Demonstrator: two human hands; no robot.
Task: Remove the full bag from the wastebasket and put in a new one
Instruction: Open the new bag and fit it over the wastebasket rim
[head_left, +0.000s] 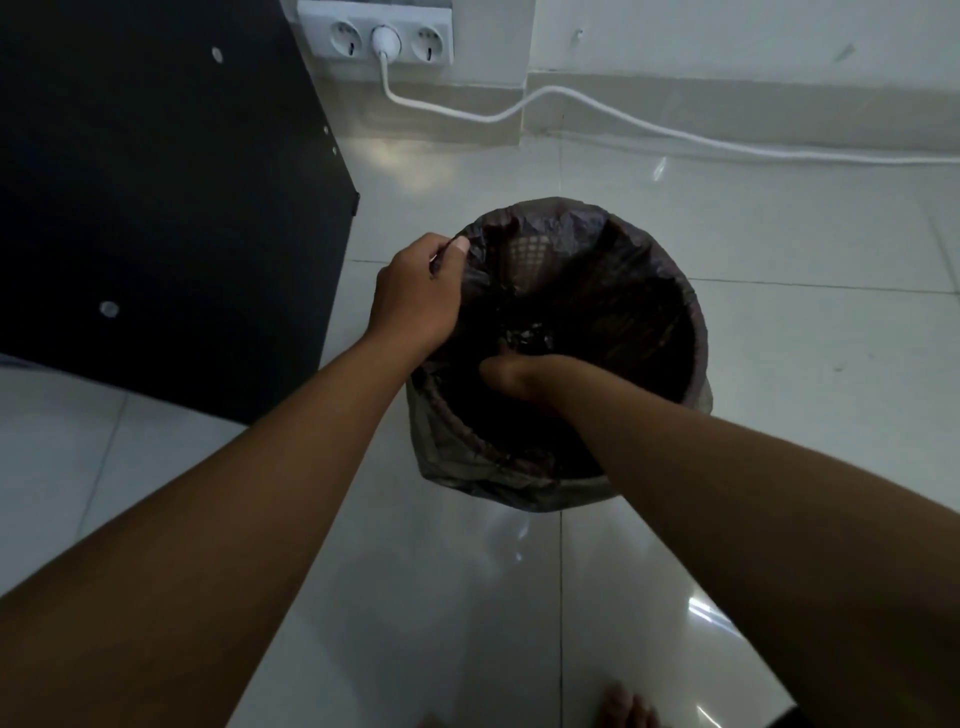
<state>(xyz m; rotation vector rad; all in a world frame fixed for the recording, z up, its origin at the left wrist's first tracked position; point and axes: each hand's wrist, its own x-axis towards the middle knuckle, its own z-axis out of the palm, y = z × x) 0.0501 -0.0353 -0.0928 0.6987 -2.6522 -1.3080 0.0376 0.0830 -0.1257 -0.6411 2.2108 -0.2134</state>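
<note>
On the tiled floor (779, 415) stands the wastebasket (698, 332), the dark bag (613, 249) lining it. Left hand (415, 296) pinches its edge; right hand (519, 376) reaches inside — fingers hidden. Better to spread the film evenly over the rim.

Both forearms are bare and sleeveless, hands ringless, with bare toes (626, 706) below.

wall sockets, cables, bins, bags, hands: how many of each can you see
wall sockets: 3, the middle one taken by a white plug
white cable: 1
wastebasket: 1
dark bag lining it: 1
hands: 2, left hand and right hand
total: 8
</note>
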